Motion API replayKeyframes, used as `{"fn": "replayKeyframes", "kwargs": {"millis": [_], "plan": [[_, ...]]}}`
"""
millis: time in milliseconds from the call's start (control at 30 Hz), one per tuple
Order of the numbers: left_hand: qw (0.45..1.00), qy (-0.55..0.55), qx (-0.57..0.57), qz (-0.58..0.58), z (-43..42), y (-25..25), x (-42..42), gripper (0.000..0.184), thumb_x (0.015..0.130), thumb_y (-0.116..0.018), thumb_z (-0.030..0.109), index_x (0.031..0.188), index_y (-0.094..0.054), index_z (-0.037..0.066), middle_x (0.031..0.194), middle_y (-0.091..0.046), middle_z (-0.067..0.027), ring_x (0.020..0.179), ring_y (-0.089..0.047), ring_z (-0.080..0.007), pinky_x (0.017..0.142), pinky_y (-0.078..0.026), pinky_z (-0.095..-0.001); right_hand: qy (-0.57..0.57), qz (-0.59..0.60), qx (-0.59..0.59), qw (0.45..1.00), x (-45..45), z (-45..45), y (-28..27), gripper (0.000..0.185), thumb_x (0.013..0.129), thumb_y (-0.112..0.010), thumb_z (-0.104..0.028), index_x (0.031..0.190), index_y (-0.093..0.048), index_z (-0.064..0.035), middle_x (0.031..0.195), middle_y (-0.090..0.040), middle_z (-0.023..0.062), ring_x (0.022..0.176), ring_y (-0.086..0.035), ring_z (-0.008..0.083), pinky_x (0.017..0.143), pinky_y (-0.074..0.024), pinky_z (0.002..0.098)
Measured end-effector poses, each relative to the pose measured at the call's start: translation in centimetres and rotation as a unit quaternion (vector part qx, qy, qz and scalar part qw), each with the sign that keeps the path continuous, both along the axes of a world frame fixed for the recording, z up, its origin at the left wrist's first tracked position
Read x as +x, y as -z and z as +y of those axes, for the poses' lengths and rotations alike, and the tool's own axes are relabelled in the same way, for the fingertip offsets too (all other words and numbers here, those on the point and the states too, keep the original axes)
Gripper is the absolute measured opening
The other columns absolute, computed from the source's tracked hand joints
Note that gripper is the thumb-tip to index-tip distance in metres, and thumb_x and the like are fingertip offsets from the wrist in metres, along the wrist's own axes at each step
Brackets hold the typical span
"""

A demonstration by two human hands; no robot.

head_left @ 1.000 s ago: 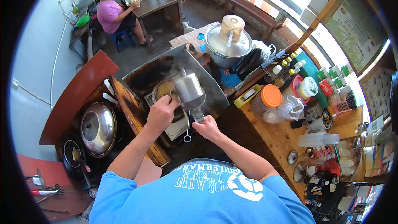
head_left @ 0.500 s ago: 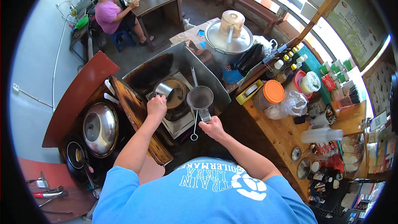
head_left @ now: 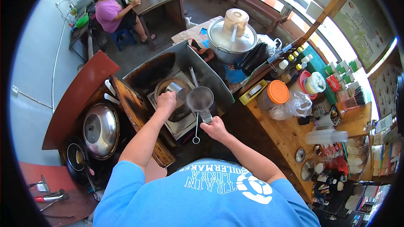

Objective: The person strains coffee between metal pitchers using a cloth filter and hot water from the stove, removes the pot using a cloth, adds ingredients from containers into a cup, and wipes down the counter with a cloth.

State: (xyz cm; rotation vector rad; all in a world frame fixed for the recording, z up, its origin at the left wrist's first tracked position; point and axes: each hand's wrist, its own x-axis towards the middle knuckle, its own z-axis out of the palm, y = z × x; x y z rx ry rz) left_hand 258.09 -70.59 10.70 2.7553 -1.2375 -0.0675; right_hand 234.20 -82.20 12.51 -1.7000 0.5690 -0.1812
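Note:
My left hand [head_left: 167, 101] is closed on a small silver metal cup [head_left: 175, 87], tilted over a round pot [head_left: 163, 85] on the stove. The pot's contents look brownish, partly hidden by the cup and hand. To the right, my right hand [head_left: 214, 128] grips the flat handle of a round strainer [head_left: 200, 99] with a dark mesh bowl. Behind the strainer a long metal handle [head_left: 194, 77] sticks up; what it belongs to is mostly hidden. A thin rod with a ring end [head_left: 196, 140] hangs below the strainer.
A metal splash guard [head_left: 185, 54] surrounds the stove, with a scorched wooden board [head_left: 143, 122] on its left. A lidded wok [head_left: 101, 130] lies further left. A large lidded pot [head_left: 232, 42] stands beyond. Jars and bottles crowd the wooden counter [head_left: 277, 143]. A person [head_left: 111, 14] sits at a far table.
My left hand and the cup have shifted slightly right, and the cup's tilt has changed. The strainer has moved slightly left, with my right hand still on its handle.

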Motion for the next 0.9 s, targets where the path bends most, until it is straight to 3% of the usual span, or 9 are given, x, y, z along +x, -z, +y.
{"fn": "replayKeyframes", "kwargs": {"millis": [167,333,467,500,533,600,633,733,900], "plan": [[0.999,-0.011,-0.005,0.045,0.6,0.9,0.5,0.020,0.088,-0.051,0.013,0.090,-0.067,0.001,0.090,-0.069,-0.0250,0.086,-0.069,-0.0421,0.077,-0.056,-0.0501,0.005,0.036,-0.037,0.999,0.3,0.0,0.0,0.034,0.076,-0.066,-0.021,0.056,-0.055,0.0038,0.046,-0.050,0.0065,0.042,-0.049,0.0148,0.046,-0.0403,0.0362],[0.991,0.027,-0.056,0.115,1.9,1.4,3.0,0.015,0.086,-0.061,0.013,0.084,-0.068,0.000,0.091,-0.068,-0.0254,0.089,-0.067,-0.0425,0.081,-0.054,-0.0482,0.016,0.032,-0.048,0.998,0.9,0.3,-0.8,0.030,0.075,-0.065,-0.020,0.063,-0.056,0.0059,0.050,-0.052,0.0170,0.045,-0.052,0.0235,0.051,-0.0442,0.0425],[0.966,-0.085,-0.090,0.228,3.4,0.3,4.1,0.024,0.093,-0.061,0.020,0.084,-0.068,-0.001,0.089,-0.070,-0.0228,0.081,-0.068,-0.0387,0.078,-0.053,-0.0445,0.014,0.025,-0.049,0.998,1.5,0.5,-0.4,0.030,0.075,-0.065,-0.020,0.064,-0.056,0.0061,0.051,-0.053,0.0188,0.046,-0.054,0.0250,0.052,-0.0453,0.0428],[0.940,-0.113,-0.120,0.299,3.9,0.6,4.7,0.027,0.095,-0.060,0.023,0.083,-0.068,-0.001,0.080,-0.069,-0.0179,0.068,-0.066,-0.0299,0.066,-0.052,-0.0394,0.015,0.030,-0.054,0.998,1.6,0.5,-0.7,0.030,0.075,-0.065,-0.020,0.064,-0.057,0.0061,0.052,-0.053,0.0194,0.046,-0.055,0.0259,0.053,-0.0458,0.0431],[0.940,-0.114,-0.122,0.298,4.7,0.8,5.2,0.027,0.095,-0.060,0.023,0.083,-0.068,-0.001,0.080,-0.069,-0.0179,0.068,-0.066,-0.0299,0.066,-0.052,-0.0394,0.016,0.034,-0.060,0.998,1.7,0.6,-1.0,0.030,0.075,-0.065,-0.021,0.064,-0.057,0.0060,0.052,-0.053,0.0200,0.047,-0.056,0.0269,0.054,-0.0463,0.0435],[0.872,-0.139,-0.183,0.433,5.7,-0.1,5.2,0.022,0.099,-0.055,0.019,0.084,-0.062,0.004,0.067,-0.058,-0.0038,0.055,-0.051,-0.0110,0.047,-0.039,-0.0267,0.012,0.044,-0.068,0.997,2.0,0.6,-0.8,0.030,0.075,-0.065,-0.022,0.064,-0.058,0.0059,0.053,-0.054,0.0204,0.048,-0.057,0.0285,0.055,-0.0469,0.0438],[0.845,-0.145,-0.206,0.471,6.0,-0.6,5.2,0.021,0.101,-0.053,0.018,0.085,-0.059,0.005,0.066,-0.055,-0.0016,0.054,-0.048,-0.0091,0.045,-0.035,-0.0238,0.010,0.054,-0.074,0.996,2.2,0.6,-0.8,0.030,0.074,-0.065,-0.022,0.065,-0.058,0.0059,0.053,-0.055,0.0208,0.049,-0.058,0.0300,0.056,-0.0475,0.0442],[0.832,-0.143,-0.249,0.475,6.9,-2.1,5.1,0.024,0.098,-0.055,0.021,0.083,-0.063,0.004,0.065,-0.058,-0.0028,0.056,-0.053,-0.0114,0.050,-0.042,-0.0289,0.007,0.049,-0.074,0.996,2.5,0.7,-1.0,0.031,0.074,-0.065,-0.024,0.065,-0.060,0.0058,0.055,-0.056,0.0216,0.051,-0.060,0.0319,0.057,-0.0490,0.0439],[0.867,-0.104,-0.285,0.395,6.3,-7.8,1.9,0.022,0.098,-0.056,0.019,0.083,-0.062,0.003,0.065,-0.059,-0.0019,0.057,-0.054,-0.0098,0.054,-0.043,-0.0280,0.002,0.067,-0.083,0.994,3.2,0.7,-0.3,0.032,0.073,-0.066,-0.025,0.065,-0.061,0.0061,0.057,-0.058,0.0225,0.056,-0.064,0.0329,0.060,-0.0506,0.0436]]}}
